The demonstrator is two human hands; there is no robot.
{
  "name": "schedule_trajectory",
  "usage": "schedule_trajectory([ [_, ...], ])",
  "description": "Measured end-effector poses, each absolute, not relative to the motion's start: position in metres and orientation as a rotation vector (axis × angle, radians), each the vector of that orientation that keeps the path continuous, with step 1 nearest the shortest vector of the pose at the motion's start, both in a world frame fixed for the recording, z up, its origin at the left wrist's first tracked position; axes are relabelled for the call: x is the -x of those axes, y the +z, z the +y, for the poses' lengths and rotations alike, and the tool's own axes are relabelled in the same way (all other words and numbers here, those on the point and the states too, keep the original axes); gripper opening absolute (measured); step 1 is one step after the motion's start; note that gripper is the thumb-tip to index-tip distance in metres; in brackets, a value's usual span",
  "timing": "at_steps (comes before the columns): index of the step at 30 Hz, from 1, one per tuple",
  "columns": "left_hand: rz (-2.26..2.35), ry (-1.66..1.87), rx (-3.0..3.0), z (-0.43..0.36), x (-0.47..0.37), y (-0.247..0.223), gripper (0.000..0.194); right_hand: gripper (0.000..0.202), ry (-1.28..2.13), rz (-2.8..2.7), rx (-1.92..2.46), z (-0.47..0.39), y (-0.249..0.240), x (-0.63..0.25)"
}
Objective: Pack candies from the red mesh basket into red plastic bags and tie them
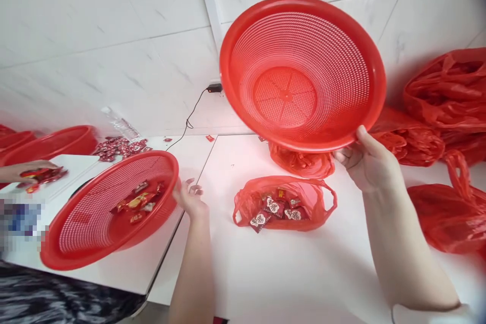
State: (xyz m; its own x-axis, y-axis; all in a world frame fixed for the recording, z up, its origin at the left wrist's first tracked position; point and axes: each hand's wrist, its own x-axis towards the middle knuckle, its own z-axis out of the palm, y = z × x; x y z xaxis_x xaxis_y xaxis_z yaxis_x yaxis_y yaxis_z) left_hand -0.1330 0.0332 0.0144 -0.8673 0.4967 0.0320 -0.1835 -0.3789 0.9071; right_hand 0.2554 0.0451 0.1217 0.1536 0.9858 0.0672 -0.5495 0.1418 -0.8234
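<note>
My right hand (374, 162) is closed on the near rim of a red plastic mesh basket (288, 136), thumb at the rim and fingers beneath. The basket is raised and tilted, so its bare inside faces me. My left hand (192, 201) is at the right side of a second red mesh basket (125, 248), with its visible fingers apart; whether it presses on the basket I cannot tell. Several red and gold wrapped packets (140, 202) lie inside that basket. Between my arms, a red plastic bag (319, 217) lies open, with several dark red sachets (273, 206) in it.
At the far left a co-worker's hand (32, 172) holds red packets over a white board (81, 164). Small red sachets (117, 148) are heaped behind. Red plastic bags (448, 91) pile up on the right. A black plug (214, 88) with a cable is at the tiled wall.
</note>
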Motion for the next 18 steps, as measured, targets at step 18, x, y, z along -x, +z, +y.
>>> schedule_trajectory([
  [18, 1.247, 1.776, -1.058, 0.027, 0.092, -0.003, 0.029, 0.020, 1.521, -0.904, 0.689, 0.029, 0.134, -0.248],
])
